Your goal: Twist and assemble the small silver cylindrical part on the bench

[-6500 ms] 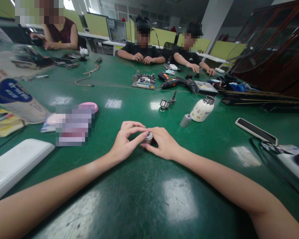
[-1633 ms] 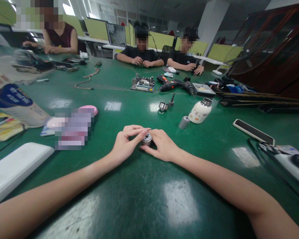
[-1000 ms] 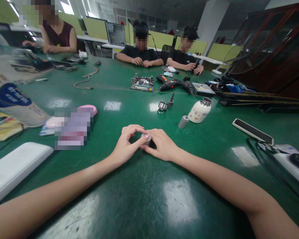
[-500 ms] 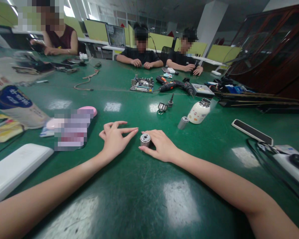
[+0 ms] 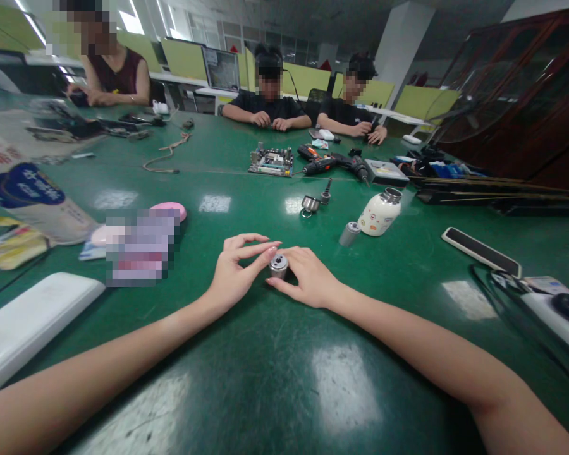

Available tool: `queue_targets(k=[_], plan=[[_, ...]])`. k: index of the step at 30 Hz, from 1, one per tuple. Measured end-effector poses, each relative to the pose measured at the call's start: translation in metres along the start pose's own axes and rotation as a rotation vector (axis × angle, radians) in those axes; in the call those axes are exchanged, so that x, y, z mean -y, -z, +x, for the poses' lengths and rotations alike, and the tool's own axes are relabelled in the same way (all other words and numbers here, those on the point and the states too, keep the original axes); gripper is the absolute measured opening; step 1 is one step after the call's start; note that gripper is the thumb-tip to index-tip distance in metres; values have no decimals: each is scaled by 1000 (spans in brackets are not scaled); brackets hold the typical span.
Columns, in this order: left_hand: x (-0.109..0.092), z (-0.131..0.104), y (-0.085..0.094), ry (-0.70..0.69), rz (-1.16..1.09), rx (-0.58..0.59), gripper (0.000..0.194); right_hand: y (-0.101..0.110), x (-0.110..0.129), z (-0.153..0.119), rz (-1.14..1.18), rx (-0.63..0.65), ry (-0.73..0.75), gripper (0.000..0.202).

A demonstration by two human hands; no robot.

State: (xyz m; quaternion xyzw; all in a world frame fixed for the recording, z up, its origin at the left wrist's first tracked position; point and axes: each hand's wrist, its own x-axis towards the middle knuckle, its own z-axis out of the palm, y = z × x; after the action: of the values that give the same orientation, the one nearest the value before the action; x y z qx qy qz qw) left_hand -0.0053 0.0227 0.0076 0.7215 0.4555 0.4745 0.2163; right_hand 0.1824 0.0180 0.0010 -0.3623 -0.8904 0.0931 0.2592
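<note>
On the green table (image 5: 284, 354) a short silver metal cylinder (image 5: 278, 268) stands upright, with small holes in its top face. My right hand (image 5: 308, 278) grips it from the right, thumb at the near side and fingers behind. From the left, my left hand (image 5: 239, 268) reaches to its top edge, thumb and index fingertips close together there. Whether those tips touch the metal or pinch something small cannot be made out. A second silver cylinder (image 5: 349, 234) stands farther right, beside a white bottle (image 5: 380, 213) with stickers.
Beyond lie a small metal strainer (image 5: 310, 204), a circuit board (image 5: 271, 161) and power drills (image 5: 320, 164). A white case (image 5: 38, 322) and pink pouch (image 5: 142, 246) are left; a power strip (image 5: 481, 251) is right. Three people sit across the table.
My left hand has moved right, from beside the cylinder to its top edge, and its thumb and index finger are there now. My right hand keeps its grip.
</note>
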Motion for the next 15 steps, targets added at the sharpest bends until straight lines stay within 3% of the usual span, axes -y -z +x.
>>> queue_targets(k=[4,15], plan=[[-2,-2,-3,46,-106,112,30,0,0,0,2,2,2,35],[-3,-4,-2,47,-157,109,25,1,1,0,-8,4,-1,34]])
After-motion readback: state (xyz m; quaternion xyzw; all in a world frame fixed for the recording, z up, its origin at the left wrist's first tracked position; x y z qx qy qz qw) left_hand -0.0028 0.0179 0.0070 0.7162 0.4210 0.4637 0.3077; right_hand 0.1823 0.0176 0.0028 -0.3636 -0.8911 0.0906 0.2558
